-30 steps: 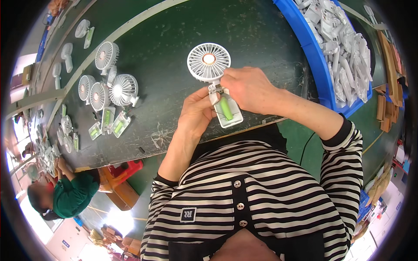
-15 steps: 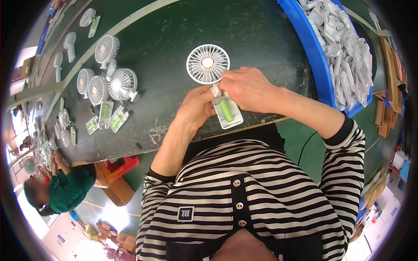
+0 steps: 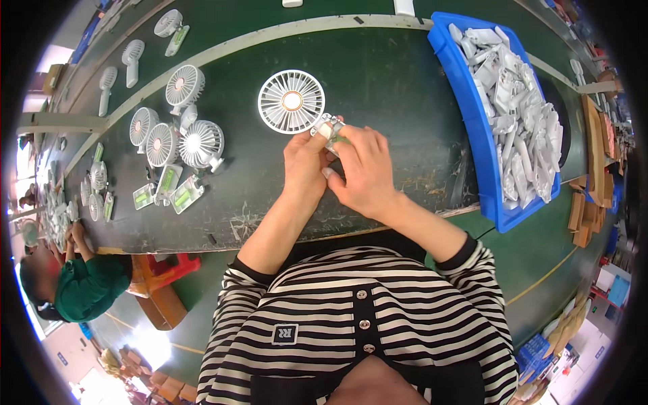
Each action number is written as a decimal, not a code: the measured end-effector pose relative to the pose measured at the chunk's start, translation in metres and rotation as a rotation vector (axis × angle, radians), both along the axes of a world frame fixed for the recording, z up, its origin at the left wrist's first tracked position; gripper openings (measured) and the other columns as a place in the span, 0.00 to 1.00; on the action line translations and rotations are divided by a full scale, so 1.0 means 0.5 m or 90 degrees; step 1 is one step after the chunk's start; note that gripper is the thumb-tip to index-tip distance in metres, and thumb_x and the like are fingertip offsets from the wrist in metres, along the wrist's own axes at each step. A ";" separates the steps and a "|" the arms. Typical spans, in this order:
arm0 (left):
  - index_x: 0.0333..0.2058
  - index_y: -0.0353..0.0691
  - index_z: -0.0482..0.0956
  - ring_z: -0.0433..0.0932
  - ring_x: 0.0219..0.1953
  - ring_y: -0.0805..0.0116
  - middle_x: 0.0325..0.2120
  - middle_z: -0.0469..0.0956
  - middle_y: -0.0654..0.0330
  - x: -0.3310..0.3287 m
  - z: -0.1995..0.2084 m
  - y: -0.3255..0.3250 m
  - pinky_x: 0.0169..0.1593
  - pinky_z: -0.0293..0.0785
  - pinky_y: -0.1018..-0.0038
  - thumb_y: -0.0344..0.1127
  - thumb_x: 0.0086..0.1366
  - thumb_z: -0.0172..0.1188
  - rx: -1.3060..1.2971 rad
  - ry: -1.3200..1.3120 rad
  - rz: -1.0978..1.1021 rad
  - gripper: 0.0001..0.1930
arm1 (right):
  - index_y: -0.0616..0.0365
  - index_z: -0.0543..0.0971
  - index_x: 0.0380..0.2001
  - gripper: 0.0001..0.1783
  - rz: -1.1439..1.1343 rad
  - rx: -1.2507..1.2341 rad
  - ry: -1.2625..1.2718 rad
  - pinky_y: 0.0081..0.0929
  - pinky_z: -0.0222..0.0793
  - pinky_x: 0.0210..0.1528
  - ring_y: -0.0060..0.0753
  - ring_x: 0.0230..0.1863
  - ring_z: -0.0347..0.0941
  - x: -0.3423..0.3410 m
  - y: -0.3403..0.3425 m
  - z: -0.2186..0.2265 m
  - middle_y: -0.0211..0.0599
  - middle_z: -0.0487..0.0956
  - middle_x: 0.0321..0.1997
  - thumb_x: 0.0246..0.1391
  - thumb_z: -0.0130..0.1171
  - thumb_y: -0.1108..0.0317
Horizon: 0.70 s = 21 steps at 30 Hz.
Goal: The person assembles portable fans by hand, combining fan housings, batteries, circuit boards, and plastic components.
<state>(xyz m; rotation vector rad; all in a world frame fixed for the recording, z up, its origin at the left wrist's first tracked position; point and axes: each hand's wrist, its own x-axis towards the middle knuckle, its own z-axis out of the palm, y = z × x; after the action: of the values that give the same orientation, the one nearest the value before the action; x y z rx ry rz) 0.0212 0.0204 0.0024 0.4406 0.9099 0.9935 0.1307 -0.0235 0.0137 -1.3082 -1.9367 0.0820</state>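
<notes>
A white handheld fan, its round slatted head [image 3: 291, 101] tilted face up, is between my hands at the middle of the bench. My left hand [image 3: 304, 169] pinches the fan's neck from below, thumb along the open handle. My right hand [image 3: 368, 165] has its fingers bent over the handle, thumb toward my left hand. Some green of the battery shows under the right fingers; most of the handle is covered by my hands. To the left lie several more fans [image 3: 201, 144], with opened handles [image 3: 187, 194] showing green batteries.
A blue bin [image 3: 499, 214] piled with white plastic handle parts [image 3: 520, 128] stands at the right edge of the dark green bench [image 3: 398, 81]. More fans [image 3: 133, 62] lie past a pale strip at the far left. A co-worker in a green top [image 3: 94, 287] sits at the left.
My view has shifted, so the bin shows more fully. The fan's handle has turned upward, and my right hand has moved from the neck onto the handle, hiding most of the green battery.
</notes>
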 end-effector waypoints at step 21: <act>0.37 0.32 0.73 0.75 0.34 0.70 0.34 0.75 0.57 -0.004 0.020 0.008 0.36 0.73 0.74 0.28 0.58 0.54 -0.033 -0.051 0.072 0.08 | 0.59 0.72 0.26 0.10 0.059 0.011 -0.001 0.35 0.59 0.42 0.37 0.36 0.67 0.026 0.049 -0.010 0.33 0.71 0.36 0.34 0.56 0.78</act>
<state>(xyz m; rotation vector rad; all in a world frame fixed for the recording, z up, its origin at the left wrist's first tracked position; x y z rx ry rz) 0.0191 0.0242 0.0123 0.3061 0.8929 1.0801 0.1439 0.0010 0.0090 -1.2084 -1.9951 0.1100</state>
